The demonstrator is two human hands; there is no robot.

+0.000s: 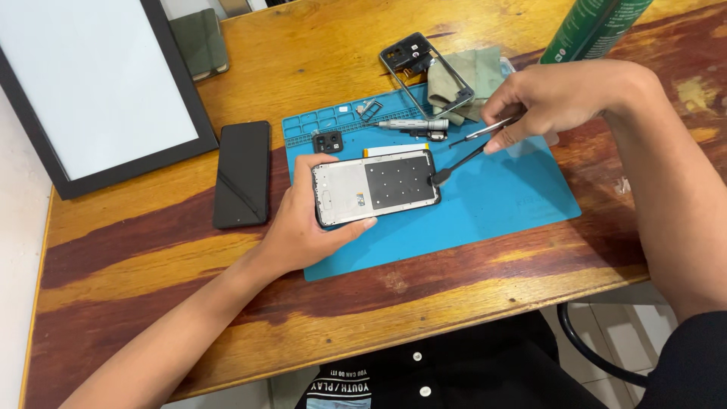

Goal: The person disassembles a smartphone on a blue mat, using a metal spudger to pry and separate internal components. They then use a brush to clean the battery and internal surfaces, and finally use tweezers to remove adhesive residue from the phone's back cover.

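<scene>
— Left hand (303, 227)?
— Clamped on the left end of the open phone (376, 187), thumb over the top edge, fingers under the near edge. Phone flat on the blue mat (492, 204), inner side up: pale frame at left, dark plate at right.

— Right hand (556, 102)?
— Closed on two tools together: a black spudger (458, 163) and metal tweezers (488, 129). Spudger tip touching the right end of the phone. Tweezers angled above it, clear of the phone.

— On the mat, behind the phone?
— Small black camera part (327, 142) just beyond the left thumb. Grey screwdriver (413, 124) lying crosswise, a dark small part (424, 136) beside it. Tiny bits (369, 108) in the mat's trays, too small to tell.

— Beyond the mat?
— Phone frame (424, 72) resting partly on a green cloth (469, 76). Green can (594, 26) at top right.

— Off to the left?
— Black phone (242, 174) face down on the wooden table (151, 257), well apart from the mat. Framed white panel (91, 83) at far left, a dark green case (201, 42) behind it.
</scene>
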